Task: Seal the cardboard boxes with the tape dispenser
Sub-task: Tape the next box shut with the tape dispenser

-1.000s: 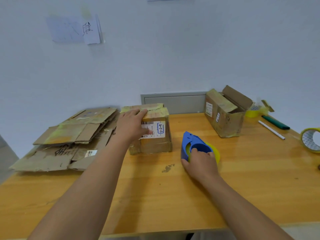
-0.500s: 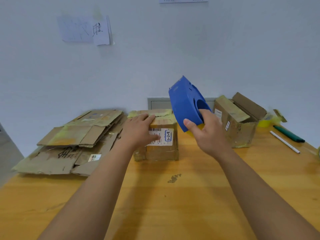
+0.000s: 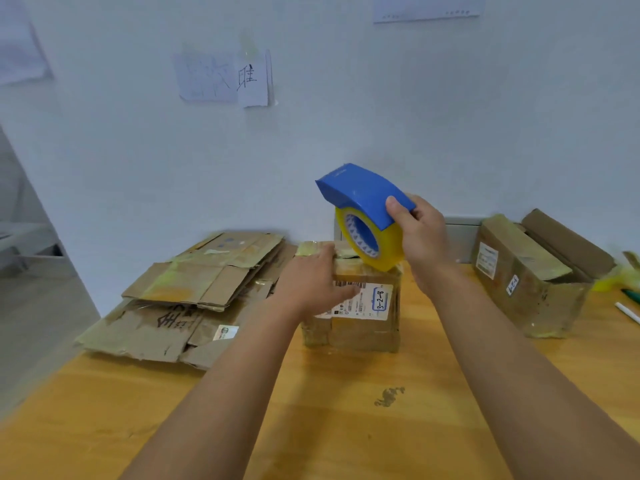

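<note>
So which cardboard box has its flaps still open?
The box at the far right, with a flap standing up; the labelled box under the left hand is closed.

two boxes [image 3: 351, 306], one dispenser [image 3: 363, 199], perhaps two pens [image 3: 627, 311]

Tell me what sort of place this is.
Probably a small parcel-packing station: a stack of flattened cardboard boxes on a wooden table, a labelled box, and a tape dispenser in the right hand.

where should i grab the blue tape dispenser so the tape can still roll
Grip the blue cover's rear end from above and behind, as the right hand does on the dispenser. Its curved cover arches over the yellow roll, so that grip leaves the roll's lower edge free above the box.
</note>
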`<control>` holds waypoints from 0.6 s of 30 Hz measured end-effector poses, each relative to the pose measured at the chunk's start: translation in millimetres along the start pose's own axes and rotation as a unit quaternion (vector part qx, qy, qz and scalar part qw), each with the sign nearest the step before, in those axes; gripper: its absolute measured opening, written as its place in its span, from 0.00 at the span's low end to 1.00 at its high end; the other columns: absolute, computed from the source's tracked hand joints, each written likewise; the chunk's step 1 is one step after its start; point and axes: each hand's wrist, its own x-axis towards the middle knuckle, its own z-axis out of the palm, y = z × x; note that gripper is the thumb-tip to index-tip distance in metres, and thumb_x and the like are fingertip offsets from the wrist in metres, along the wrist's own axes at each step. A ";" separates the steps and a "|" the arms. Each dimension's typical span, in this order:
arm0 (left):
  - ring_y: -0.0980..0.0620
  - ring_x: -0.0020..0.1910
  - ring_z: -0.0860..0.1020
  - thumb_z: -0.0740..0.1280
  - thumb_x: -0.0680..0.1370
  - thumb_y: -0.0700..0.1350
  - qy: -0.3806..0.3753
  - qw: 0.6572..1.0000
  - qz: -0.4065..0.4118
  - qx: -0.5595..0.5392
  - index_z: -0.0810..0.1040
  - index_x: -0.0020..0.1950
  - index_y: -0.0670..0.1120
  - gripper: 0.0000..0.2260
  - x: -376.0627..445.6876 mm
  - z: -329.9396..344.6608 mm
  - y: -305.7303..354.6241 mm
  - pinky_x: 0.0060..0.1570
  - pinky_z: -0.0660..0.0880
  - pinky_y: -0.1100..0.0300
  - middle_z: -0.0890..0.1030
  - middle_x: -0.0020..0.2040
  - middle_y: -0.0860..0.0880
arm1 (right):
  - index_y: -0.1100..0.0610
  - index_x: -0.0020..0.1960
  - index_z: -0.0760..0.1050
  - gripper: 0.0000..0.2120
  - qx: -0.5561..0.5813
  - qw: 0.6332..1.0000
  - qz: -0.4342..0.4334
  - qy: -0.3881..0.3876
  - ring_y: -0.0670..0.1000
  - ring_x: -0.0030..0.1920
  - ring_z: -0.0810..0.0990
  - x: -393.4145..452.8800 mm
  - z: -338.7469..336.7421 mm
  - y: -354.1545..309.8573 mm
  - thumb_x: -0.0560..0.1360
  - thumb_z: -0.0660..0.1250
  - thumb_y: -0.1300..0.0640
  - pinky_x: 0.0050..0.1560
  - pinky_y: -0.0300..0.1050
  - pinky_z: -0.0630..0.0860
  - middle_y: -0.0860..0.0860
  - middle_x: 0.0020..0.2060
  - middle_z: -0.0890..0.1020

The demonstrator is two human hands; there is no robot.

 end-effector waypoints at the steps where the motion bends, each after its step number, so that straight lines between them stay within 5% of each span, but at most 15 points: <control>1: 0.50 0.50 0.80 0.66 0.71 0.70 0.001 1.000 -0.009 -0.005 0.64 0.70 0.51 0.36 0.3 0.5 0.0 0.41 0.69 0.58 0.81 0.58 0.53 | 0.46 0.60 0.75 0.09 0.007 1.000 -0.004 0.002 0.42 0.43 0.84 1.1 0.0 2.4 0.82 0.64 0.48 0.38 0.36 0.78 0.44 0.43 0.84; 4: 0.51 0.52 0.80 0.67 0.70 0.71 0.003 1.000 -0.017 -0.009 0.61 0.72 0.51 0.39 1.0 2.6 0.2 0.42 0.70 0.58 0.80 0.61 0.54 | 0.35 0.64 0.68 0.13 0.006 0.999 -0.034 -0.009 0.39 0.43 0.83 0.2 -4.1 5.4 0.83 0.61 0.50 0.37 0.32 0.77 0.46 0.46 0.81; 7: 0.50 0.57 0.79 0.67 0.70 0.71 0.002 1.000 -0.026 -0.016 0.58 0.75 0.51 0.42 1.3 3.2 0.0 0.48 0.73 0.56 0.78 0.65 0.54 | 0.44 0.68 0.72 0.14 -0.046 0.996 -0.077 -0.019 0.33 0.51 0.77 -5.9 -9.5 7.7 0.85 0.56 0.52 0.44 0.29 0.75 0.39 0.56 0.77; 10: 0.50 0.58 0.79 0.67 0.69 0.71 0.006 1.000 -0.026 -0.011 0.58 0.76 0.52 0.43 1.4 2.2 3.1 0.50 0.73 0.55 0.77 0.67 0.55 | 0.45 0.71 0.69 0.16 -0.123 0.988 -0.089 -0.021 0.41 0.59 0.75 -10.7 -13.8 13.1 0.85 0.53 0.48 0.49 0.32 0.75 0.47 0.62 0.74; 13: 0.51 0.57 0.79 0.67 0.70 0.71 0.016 1.000 -0.020 -0.014 0.60 0.76 0.52 0.41 0.9 1.1 5.6 0.47 0.72 0.57 0.78 0.65 0.55 | 0.40 0.72 0.64 0.20 -0.145 0.984 -0.094 -0.033 0.36 0.59 0.71 -17.4 -12.4 16.3 0.81 0.61 0.42 0.55 0.32 0.73 0.48 0.63 0.70; 15: 0.51 0.57 0.79 0.67 0.70 0.70 0.018 1.000 -0.016 -0.014 0.60 0.76 0.53 0.40 -0.1 0.0 5.7 0.48 0.72 0.57 0.79 0.64 0.54 | 0.37 0.72 0.61 0.28 -0.168 0.981 -0.097 -0.028 0.29 0.55 0.68 -20.3 -10.1 19.4 0.76 0.68 0.40 0.48 0.23 0.69 0.48 0.61 0.67; 18: 0.50 0.60 0.78 0.66 0.71 0.70 0.010 1.000 -0.007 -0.004 0.59 0.78 0.52 0.41 -2.0 -0.6 6.7 0.53 0.74 0.54 0.77 0.67 0.53 | 0.36 0.74 0.61 0.28 -0.188 0.978 -0.094 0.008 0.32 0.53 0.69 -20.5 -4.3 22.3 0.77 0.68 0.43 0.46 0.23 0.66 0.49 0.61 0.67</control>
